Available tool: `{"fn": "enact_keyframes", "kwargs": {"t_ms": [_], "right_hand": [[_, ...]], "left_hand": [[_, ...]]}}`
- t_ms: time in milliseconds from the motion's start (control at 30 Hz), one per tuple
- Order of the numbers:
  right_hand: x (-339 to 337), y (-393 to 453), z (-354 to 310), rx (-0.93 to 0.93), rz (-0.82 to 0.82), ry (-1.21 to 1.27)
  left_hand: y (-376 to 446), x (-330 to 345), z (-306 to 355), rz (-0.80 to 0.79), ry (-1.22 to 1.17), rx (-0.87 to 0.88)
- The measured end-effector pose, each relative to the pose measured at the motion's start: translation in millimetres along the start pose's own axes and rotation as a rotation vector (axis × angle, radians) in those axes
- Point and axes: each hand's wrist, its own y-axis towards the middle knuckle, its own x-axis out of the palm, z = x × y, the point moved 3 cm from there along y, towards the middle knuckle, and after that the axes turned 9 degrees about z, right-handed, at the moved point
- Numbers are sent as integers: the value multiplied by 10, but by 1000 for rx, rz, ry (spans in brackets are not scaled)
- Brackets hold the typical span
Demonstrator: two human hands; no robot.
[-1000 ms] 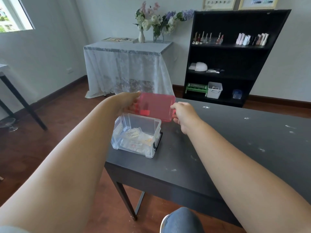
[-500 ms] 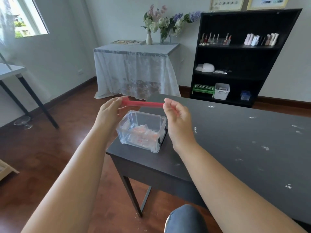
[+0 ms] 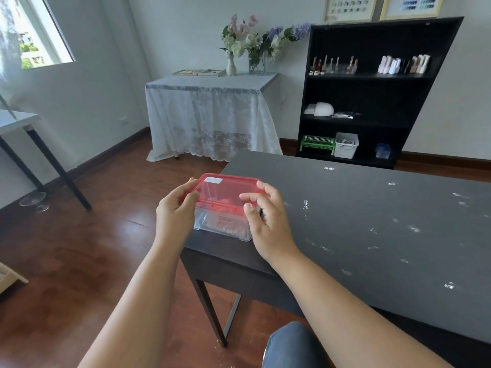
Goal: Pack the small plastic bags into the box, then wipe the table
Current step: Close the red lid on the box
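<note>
Hands (image 3: 175, 216) (image 3: 265, 221) grip translucent red lid (image 3: 225, 191), fingers curled, on clear rectangular box (image 3: 223, 225).

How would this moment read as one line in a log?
phase: closing box | red lid: on clear box | left hand, right hand: on lid | table: white specks, unwiped

Both bare forearms reach forward from the near edge, converging toward the middle of the scene. The left hand (image 3: 176, 212) is curled, its thumb pointing right and pressing down on the left end of the red lid (image 3: 225, 193), with the fingers wrapped round that end's far side. The right hand (image 3: 265, 221) holds the lid's right end: the thumb points up against the near side, the index finger lies flat across the top, and the other fingers curve over the far right corner. Both wrists are nearly straight. A knee (image 3: 292, 346) in blue jeans shows near the bottom edge.
</note>
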Motion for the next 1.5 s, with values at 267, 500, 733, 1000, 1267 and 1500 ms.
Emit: {"fn": "enact_keyframes", "kwargs": {"t_ms": [267,500,733,1000,1267,1500], "right_hand": [[-53,-68,39,-42,9,-73],[-53,-123,40,-127,-69,-197],[-70,-144,29,-69,-24,-139],[-53,-139,121,390,5,26],[-68,-83,81,581,140,257],[-4,-66,44,589,254,309]], "left_hand": [[-50,32,-17,39,-2,8],[-71,44,-93,44,-44,25],[-42,44,-210,48,-23,-90],[61,28,-334,-93,130,-289],[23,-23,-209,9,-153,-370],[-14,58,-122,63,-201,-359]]}}
